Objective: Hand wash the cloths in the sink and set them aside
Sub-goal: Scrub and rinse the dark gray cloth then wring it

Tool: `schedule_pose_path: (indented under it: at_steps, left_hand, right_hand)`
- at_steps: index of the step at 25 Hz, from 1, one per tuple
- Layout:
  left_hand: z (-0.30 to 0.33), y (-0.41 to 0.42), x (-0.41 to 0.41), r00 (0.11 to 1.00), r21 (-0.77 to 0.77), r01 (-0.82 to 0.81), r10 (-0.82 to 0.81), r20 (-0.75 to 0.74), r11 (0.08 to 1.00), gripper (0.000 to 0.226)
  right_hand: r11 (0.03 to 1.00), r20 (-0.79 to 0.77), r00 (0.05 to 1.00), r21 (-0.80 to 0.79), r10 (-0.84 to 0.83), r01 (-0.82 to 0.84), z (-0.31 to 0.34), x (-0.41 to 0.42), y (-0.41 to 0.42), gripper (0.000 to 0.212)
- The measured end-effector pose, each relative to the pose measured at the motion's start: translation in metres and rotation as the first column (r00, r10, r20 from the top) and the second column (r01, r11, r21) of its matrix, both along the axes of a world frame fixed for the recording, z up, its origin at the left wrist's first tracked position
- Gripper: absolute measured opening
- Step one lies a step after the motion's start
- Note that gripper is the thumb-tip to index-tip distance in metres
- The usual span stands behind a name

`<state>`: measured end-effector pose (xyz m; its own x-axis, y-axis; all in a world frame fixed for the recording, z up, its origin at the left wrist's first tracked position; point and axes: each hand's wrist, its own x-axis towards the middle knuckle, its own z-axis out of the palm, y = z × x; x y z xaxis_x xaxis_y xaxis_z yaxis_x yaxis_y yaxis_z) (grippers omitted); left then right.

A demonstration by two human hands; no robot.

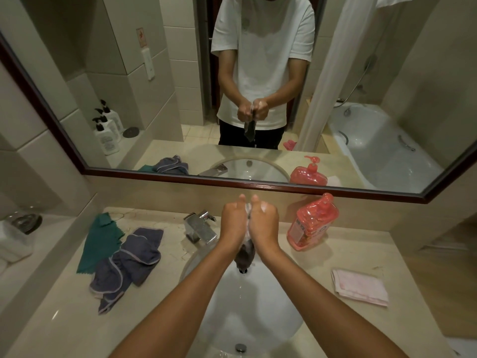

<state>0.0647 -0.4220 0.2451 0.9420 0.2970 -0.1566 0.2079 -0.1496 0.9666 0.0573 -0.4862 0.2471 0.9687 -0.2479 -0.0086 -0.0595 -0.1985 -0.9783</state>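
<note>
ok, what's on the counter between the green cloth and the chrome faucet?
Head view: a crumpled blue-grey cloth with pale trim lies between the flat green cloth and the chrome faucet, overlapping the green one's edge. Bare beige counter separates it from the faucet.

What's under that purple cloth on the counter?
The purple cloth overlaps the green cloth's right edge on the counter. Anything else beneath it is covered.
</note>
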Motion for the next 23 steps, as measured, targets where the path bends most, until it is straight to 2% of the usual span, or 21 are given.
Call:
schedule_pose_path:
  at_steps: [3,6,8,10,12,15,17,20,23]
  left_hand:
    - [-0.007,-0.013,-0.014,0.996,0.037,0.054,-0.056,0.064,0.998,0.057]
    - [-0.006,-0.007,-0.007,0.998,-0.01,0.029,-0.028,0.06,1.0,0.052]
    - [-0.006,0.0,-0.001,0.999,-0.066,-0.015,0.018,0.048,0.998,0.052]
    - [-0.004,0.004,0.002,0.998,-0.073,-0.043,0.045,0.032,0.996,0.054]
    - [-0.005,0.005,0.006,0.999,-0.042,-0.046,0.046,-0.002,0.998,0.058]
    - [-0.007,0.006,0.007,0.993,0.005,-0.021,0.021,-0.114,1.0,0.077]
    - [-0.009,0.008,0.009,0.988,-0.073,0.019,-0.03,-0.155,0.997,0.079]
    - [-0.006,0.006,0.002,0.989,-0.334,0.017,-0.064,-0.131,0.942,0.067]
    - [-0.011,0.005,-0.009,0.985,-0.414,0.13,-0.167,-0.054,0.901,0.067]
  right_hand:
    - [0.996,-0.024,0.996,0.025,-0.081,0.081,0.005,0.014,-0.012,0.051]
    - [0.998,-0.096,0.994,0.044,-0.051,0.055,-0.002,0.011,-0.012,0.037]
    - [0.992,-0.213,0.977,0.13,0.021,0.007,-0.006,0.008,-0.013,0.022]
    - [0.958,-0.25,0.954,0.272,0.165,-0.095,-0.006,0.004,-0.016,0.028]
    - [0.906,-0.225,0.931,0.378,0.289,-0.19,-0.004,0.0,-0.016,0.038]
    - [0.911,-0.217,0.933,0.362,0.287,-0.196,0.0,-0.004,-0.018,0.032]
    - [0.895,-0.209,0.926,0.391,0.315,-0.216,0.001,-0.005,-0.022,0.026]
    - [0.845,-0.229,0.907,0.494,0.354,-0.205,0.003,-0.008,-0.031,0.017]
    - [0.746,-0.165,0.957,0.661,0.241,-0.074,0.003,-0.003,-0.039,0.012]
